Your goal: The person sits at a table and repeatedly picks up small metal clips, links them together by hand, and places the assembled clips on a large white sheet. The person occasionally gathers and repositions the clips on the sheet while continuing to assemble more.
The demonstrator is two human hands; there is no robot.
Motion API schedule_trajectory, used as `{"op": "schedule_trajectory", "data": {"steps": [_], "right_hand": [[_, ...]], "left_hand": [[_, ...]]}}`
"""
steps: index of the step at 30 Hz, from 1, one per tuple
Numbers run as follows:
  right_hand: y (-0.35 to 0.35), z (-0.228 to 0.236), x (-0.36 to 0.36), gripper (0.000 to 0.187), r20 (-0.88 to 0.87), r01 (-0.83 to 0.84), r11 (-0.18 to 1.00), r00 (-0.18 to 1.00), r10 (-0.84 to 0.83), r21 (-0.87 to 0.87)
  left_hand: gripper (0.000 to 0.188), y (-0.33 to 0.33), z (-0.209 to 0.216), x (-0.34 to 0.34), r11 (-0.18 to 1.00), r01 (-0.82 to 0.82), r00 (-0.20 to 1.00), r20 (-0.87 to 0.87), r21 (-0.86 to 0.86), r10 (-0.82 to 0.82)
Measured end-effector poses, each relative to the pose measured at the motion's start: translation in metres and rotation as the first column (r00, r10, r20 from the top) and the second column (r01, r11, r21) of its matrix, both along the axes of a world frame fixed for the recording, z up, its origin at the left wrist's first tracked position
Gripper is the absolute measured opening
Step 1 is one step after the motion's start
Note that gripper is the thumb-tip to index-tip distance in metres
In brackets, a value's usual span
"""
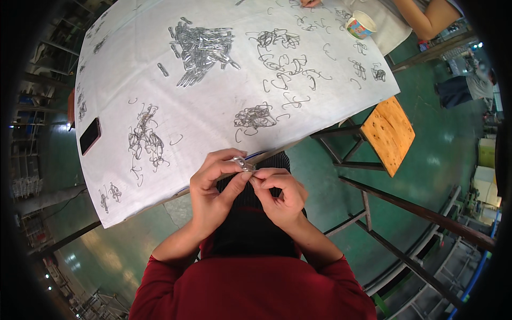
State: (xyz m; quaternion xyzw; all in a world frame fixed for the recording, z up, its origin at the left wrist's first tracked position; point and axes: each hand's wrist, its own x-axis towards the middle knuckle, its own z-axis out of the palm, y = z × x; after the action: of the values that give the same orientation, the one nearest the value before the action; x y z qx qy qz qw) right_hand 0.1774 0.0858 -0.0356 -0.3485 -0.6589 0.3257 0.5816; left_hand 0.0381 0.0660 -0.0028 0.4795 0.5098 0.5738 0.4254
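Observation:
Just off the table's near edge, my two hands meet over a small shiny metal piece [244, 164]. My left hand [214, 180] pinches it between thumb and fingers. The thumb and forefinger of my right hand [280, 193] close at its lower right end; whatever they grip there is too small to make out. On the white-covered table beyond lies a heap of similar-looking slim, shiny metal pieces [200, 50]. Nearest my hands is a tangled pile of bent wire hooks [255, 116], and another pile of wire hooks [145, 140] spreads to the left.
A dark phone [90, 136] lies at the table's left edge. More loose wire hooks [288, 64] and a paper cup [360, 25] are at the far right, near another person's arm [418, 18]. A wooden stool [389, 133] stands right of the table, beside dark metal bars [416, 210].

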Motion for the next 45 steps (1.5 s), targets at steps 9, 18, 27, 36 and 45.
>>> {"op": "schedule_trajectory", "data": {"steps": [9, 18, 27, 36, 45], "right_hand": [[0.089, -0.024, 0.07, 0.012, 0.222, 0.216, 0.964, 0.958, -0.179, -0.153], [0.27, -0.056, 0.113, 0.009, 0.794, 0.235, 0.957, 0.608, -0.008, -0.169], [0.277, -0.054, 0.093, 0.017, 0.975, 0.149, 0.983, 0.207, 0.076, -0.108], [0.279, -0.059, 0.083, 0.018, 0.895, 0.346, 0.936, 0.434, -0.106, -0.058], [0.259, -0.04, 0.069, 0.005, 0.352, 0.281, 0.759, 0.933, -0.074, -0.587]], "left_hand": [[0.012, -0.002, 0.005, -0.005, 0.994, -0.032, 0.994, -0.1, 0.1, 0.042], [0.013, -0.004, 0.013, -0.007, 0.993, -0.014, 0.982, -0.183, 0.12, 0.036], [0.011, -0.01, 0.007, -0.008, 0.995, 0.019, 0.992, -0.126, 0.098, -0.006], [0.011, -0.011, -0.008, 0.002, 0.992, -0.029, 0.995, -0.096, 0.126, 0.042], [0.011, -0.005, -0.007, -0.002, 0.985, 0.01, 0.977, -0.212, 0.174, 0.027]]}}
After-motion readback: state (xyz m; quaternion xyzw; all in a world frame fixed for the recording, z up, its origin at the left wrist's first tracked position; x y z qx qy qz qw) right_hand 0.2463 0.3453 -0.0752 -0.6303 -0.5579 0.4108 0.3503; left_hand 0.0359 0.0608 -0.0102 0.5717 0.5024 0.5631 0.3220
